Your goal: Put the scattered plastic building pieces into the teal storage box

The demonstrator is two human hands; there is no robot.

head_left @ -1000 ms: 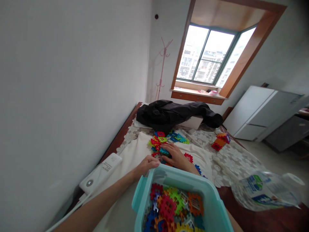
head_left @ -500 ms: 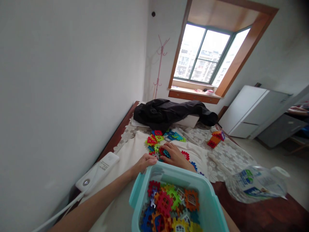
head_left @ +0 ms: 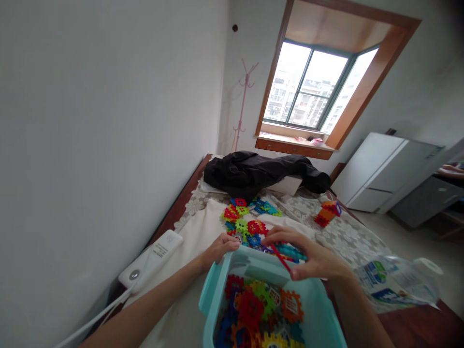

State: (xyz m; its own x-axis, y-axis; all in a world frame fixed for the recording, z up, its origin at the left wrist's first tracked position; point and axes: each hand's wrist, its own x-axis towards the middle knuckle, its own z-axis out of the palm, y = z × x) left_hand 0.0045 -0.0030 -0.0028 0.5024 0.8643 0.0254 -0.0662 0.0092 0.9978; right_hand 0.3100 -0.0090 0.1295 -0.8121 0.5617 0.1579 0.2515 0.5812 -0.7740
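A teal plastic bin (head_left: 212, 292) sits close in front of me, holding several colourful interlocking plastic tiles (head_left: 259, 309). My left hand (head_left: 221, 247) grips the bin's far left rim, fingers curled over it. My right hand (head_left: 308, 256) hovers over the bin's far edge, fingers closed on a few tiles (head_left: 286, 253), red and teal among them. More loose tiles (head_left: 246, 217) lie scattered on the white cloth (head_left: 203, 224) beyond the bin.
A small built block structure (head_left: 327, 212) stands at the right on the lace cover. A black jacket (head_left: 261, 171) lies at the far end. A white device (head_left: 152, 253) with a cable lies by the left wall. A crumpled plastic bottle (head_left: 397, 282) lies at the right.
My right hand has lifted from the pile of loose tiles and drawn back toward me over the bin, now with tiles in its fingers. My left hand has stayed on the rim.
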